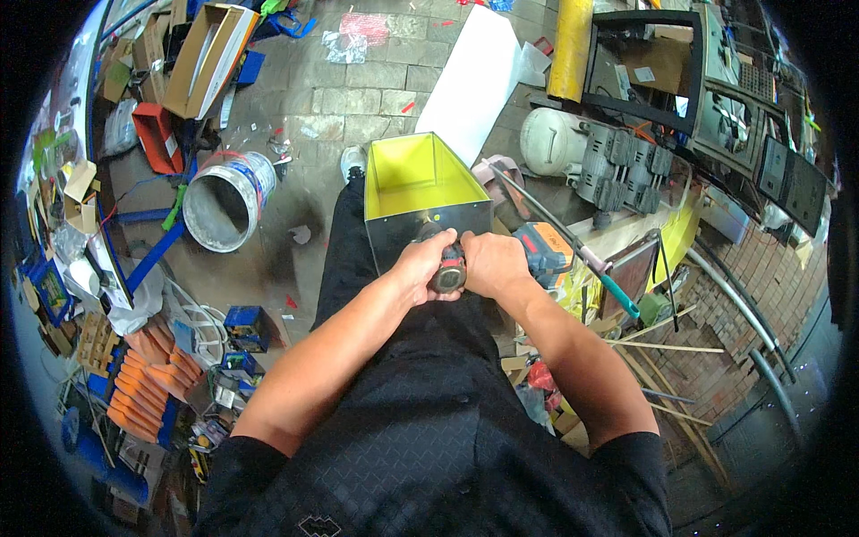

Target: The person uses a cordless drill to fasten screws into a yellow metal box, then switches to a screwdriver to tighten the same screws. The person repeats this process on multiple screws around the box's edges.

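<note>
Fingers of the left hand (421,268) and right hand (497,265) are clamping round a power tool (449,276), which is pointing at a yellow-lined box (394,236).

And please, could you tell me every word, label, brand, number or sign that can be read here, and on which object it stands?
None that I can quote.
Battery pack beside the right hand: markings, too small to read.
White bucket: print on its side, blurred.
Black shirt: small patch, no readable word.
</note>
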Available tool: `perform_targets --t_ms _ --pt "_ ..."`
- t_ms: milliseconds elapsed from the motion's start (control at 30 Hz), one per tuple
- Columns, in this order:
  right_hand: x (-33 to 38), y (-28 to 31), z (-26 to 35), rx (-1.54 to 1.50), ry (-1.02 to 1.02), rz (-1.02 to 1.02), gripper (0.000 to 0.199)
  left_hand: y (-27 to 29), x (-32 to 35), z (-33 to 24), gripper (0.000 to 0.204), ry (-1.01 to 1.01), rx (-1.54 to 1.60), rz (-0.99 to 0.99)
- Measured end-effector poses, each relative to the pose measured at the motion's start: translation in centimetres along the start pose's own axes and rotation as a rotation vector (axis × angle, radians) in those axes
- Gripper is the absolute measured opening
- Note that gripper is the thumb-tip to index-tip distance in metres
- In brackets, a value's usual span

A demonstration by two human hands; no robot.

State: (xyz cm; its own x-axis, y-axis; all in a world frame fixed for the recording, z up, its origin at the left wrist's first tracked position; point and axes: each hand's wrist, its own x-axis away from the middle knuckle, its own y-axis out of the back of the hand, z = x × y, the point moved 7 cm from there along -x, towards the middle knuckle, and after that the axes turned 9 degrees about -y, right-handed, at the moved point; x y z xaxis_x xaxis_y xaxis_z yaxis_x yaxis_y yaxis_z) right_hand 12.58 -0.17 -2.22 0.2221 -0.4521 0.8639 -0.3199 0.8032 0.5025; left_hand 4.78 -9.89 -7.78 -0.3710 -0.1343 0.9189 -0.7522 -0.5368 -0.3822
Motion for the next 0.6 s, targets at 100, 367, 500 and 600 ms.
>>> perform_targets --t_ms 100,367,500,600 --pt "-0.5 0.0 0.0 0.012 -0.014 0.015 0.035 0.1 0.0 -0.4 0.046 -0.01 -0.016 -0.026" --pt "-0.8 0.5 -0.2 0.001 -0.047 0.085 0.037 -0.4 0.0 -1.1 0.045 -0.01 -0.035 -0.038" --pt "-1.0 0.7 -0.3 0.004 -0.042 0.086 0.039 -0.7 -0.1 -1.3 0.042 -0.009 -0.014 -0.054" --pt "-1.2 1.1 -0.4 -0.001 -0.055 0.088 0.039 -0.8 -0.8 -1.3 0.04 -0.017 0.037 -0.006"
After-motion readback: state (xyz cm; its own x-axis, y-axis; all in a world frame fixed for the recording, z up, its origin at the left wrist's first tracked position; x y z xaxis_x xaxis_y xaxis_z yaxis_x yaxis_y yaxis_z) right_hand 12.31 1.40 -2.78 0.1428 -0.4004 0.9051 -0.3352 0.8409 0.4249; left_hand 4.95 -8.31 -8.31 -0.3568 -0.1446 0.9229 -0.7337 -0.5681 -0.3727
